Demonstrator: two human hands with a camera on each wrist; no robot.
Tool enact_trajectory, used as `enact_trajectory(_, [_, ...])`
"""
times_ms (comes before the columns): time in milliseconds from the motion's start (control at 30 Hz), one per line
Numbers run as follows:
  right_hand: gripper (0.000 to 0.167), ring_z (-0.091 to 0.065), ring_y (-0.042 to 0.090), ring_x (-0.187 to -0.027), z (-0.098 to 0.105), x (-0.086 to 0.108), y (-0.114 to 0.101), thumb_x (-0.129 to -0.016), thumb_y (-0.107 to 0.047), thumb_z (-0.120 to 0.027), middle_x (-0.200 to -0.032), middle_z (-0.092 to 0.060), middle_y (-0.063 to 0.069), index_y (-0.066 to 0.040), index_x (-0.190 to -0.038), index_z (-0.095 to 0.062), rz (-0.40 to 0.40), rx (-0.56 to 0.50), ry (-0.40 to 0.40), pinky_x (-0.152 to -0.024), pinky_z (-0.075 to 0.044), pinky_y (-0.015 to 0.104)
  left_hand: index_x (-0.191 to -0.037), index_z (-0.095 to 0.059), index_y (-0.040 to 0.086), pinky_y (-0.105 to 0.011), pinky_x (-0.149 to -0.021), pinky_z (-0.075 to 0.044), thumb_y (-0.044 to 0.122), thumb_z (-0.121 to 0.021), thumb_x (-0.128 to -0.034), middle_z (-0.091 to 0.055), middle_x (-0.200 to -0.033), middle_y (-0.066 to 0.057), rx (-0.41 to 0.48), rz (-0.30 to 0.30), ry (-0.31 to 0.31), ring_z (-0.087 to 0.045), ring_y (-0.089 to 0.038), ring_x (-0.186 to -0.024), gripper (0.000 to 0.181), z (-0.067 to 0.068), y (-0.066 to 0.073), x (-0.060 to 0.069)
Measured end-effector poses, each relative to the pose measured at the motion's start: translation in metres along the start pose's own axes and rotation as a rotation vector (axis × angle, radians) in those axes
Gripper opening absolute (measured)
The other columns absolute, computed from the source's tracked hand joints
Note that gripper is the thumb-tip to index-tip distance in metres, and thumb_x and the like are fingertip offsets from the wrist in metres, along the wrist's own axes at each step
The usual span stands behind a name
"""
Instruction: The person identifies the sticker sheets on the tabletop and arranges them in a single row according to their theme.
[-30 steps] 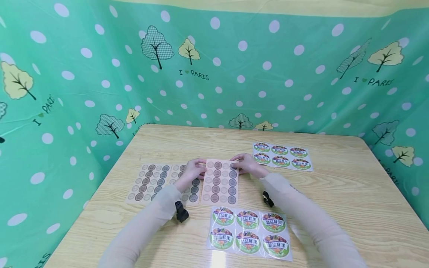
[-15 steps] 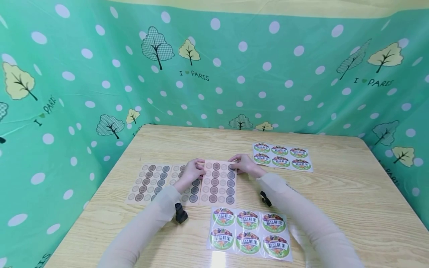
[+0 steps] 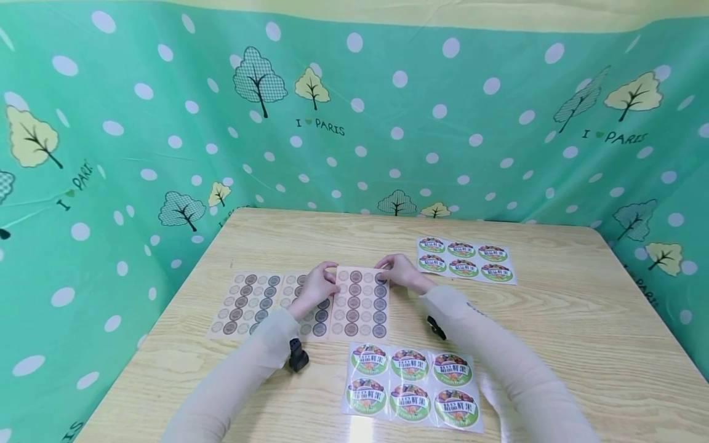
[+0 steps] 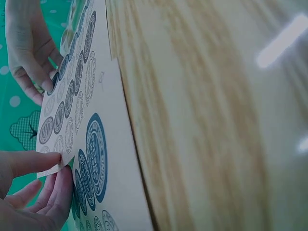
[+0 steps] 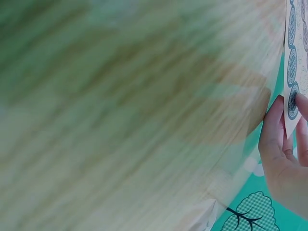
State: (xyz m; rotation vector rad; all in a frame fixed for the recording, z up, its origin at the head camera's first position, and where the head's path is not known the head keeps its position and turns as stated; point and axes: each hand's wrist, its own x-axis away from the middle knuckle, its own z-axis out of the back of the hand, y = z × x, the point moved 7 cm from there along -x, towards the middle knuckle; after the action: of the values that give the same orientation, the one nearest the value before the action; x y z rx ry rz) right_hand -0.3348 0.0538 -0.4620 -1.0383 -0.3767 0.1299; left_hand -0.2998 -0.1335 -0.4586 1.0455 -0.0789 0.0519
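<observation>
Both hands hold one pale pink sheet of round stickers by its far corners, its near edge low at the table. My left hand pinches the far left corner; in the left wrist view the thumb lies on top and the fingers are beneath. At the far right corner, my right hand pinches the sheet, thumb over a dark round sticker in the right wrist view. Left of it, matching sticker sheets lie side by side on the table, the nearer one partly hidden by my left hand.
On the wooden table, a sheet of oval fruit stickers lies in front of the held sheet. A similar fruit sticker sheet lies at the back right. A green polka-dot cloth hangs behind the table.
The held sheet has shifted slightly left, closer to the neighbouring sheet. My right hand has moved left with it, while my left hand has barely moved.
</observation>
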Motion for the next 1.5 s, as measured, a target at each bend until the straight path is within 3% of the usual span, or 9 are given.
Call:
enact_trajectory(67, [0.022, -0.055, 0.015, -0.058, 0.0, 0.001, -0.001, -0.077, -0.003, -0.064, -0.077, -0.059, 0.009, 0.0, -0.098, -0.059, -0.002, 0.018, 0.0, -0.054, -0.051, 0.027, -0.117, -0.049, -0.002, -0.025, -0.054, -0.051, -0.012, -0.063, -0.0641, -0.054, -0.074, -0.01, -0.011, -0.049, 0.0, -0.054, -0.018, -0.061, 0.055, 0.0, 0.002, 0.0])
enact_trajectory(233, [0.02, -0.054, 0.015, -0.057, -0.001, 0.001, -0.006, -0.076, -0.002, -0.064, -0.076, -0.059, 0.009, 0.0, -0.096, -0.06, 0.036, 0.076, 0.005, -0.052, -0.049, 0.025, -0.115, -0.052, 0.0, -0.023, -0.054, -0.049, -0.01, -0.064, -0.0641, -0.054, -0.076, -0.008, -0.056, -0.043, 0.006, -0.053, -0.017, -0.063, 0.053, -0.001, 0.004, 0.002])
enact_trajectory(300, [0.019, -0.053, 0.014, -0.057, -0.001, 0.0, -0.007, -0.076, -0.002, -0.064, -0.075, -0.059, 0.009, 0.0, -0.094, -0.061, 0.057, 0.102, 0.01, -0.051, -0.048, 0.023, -0.115, -0.052, 0.0, -0.023, -0.056, -0.049, -0.01, -0.063, -0.0657, -0.055, -0.079, -0.01, -0.082, -0.004, 0.009, -0.053, -0.018, -0.066, 0.052, -0.001, 0.004, 0.002])
enact_trajectory(633, [0.017, -0.049, 0.011, -0.057, -0.004, -0.003, -0.009, -0.074, -0.001, -0.066, -0.072, -0.057, 0.006, 0.0, -0.091, -0.062, 0.115, 0.222, 0.022, -0.049, -0.041, 0.018, -0.111, -0.055, -0.003, -0.021, -0.057, -0.046, -0.011, -0.062, -0.0649, -0.056, -0.081, -0.009, -0.118, -0.048, 0.017, -0.051, -0.015, -0.068, 0.047, -0.001, 0.008, 0.002])
enact_trajectory(900, [0.015, -0.048, 0.011, -0.057, -0.005, -0.001, -0.014, -0.073, -0.001, -0.067, -0.07, -0.056, 0.006, 0.001, -0.088, -0.063, 0.164, 0.27, 0.018, -0.049, -0.041, 0.019, -0.109, -0.058, -0.003, -0.02, -0.056, -0.043, -0.011, -0.061, -0.0651, -0.055, -0.085, -0.009, -0.164, -0.05, 0.011, -0.049, -0.016, -0.068, 0.045, -0.002, 0.009, 0.001])
enact_trajectory(1500, [0.018, -0.049, 0.013, -0.064, -0.008, -0.007, -0.01, -0.072, -0.003, -0.068, -0.074, -0.057, 0.005, -0.001, -0.09, -0.063, 0.169, 0.339, 0.023, -0.054, -0.042, 0.02, -0.108, -0.059, -0.002, -0.032, -0.08, -0.045, -0.007, -0.065, -0.0675, -0.056, -0.095, -0.012, -0.279, -0.07, 0.021, -0.052, -0.024, -0.088, 0.041, -0.002, 0.012, 0.002])
